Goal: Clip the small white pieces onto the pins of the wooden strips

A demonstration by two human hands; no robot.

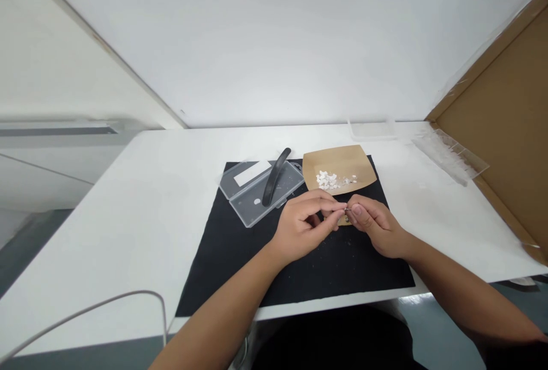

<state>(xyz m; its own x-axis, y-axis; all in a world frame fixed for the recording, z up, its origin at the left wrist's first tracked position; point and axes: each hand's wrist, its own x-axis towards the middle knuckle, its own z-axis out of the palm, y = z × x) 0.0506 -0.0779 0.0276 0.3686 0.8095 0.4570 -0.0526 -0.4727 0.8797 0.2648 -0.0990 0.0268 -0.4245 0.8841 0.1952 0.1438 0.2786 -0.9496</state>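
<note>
Over the black mat, my left hand [299, 226] and my right hand [379, 227] meet fingertip to fingertip, both closed in a pinch. Between them shows a tiny, shiny, metallic-looking piece [346, 209], too small to name. Just under the fingertips lies a small tan piece [343, 221] with a shiny spot on it, partly hidden by my hands. Behind my hands sits a brown paper tray [338, 160] holding a heap of small white bits [326, 179]. To the left, a clear plastic case [247, 210] lies opened, with a curved black strip [276, 177] resting across it.
The black mat [231, 261] covers part of the white table [115, 227]. Clear plastic trays [449, 156] stand at the right beside a cardboard panel [514, 101]; another [371, 129] is at the back. A cable [124, 294] loops over the front left.
</note>
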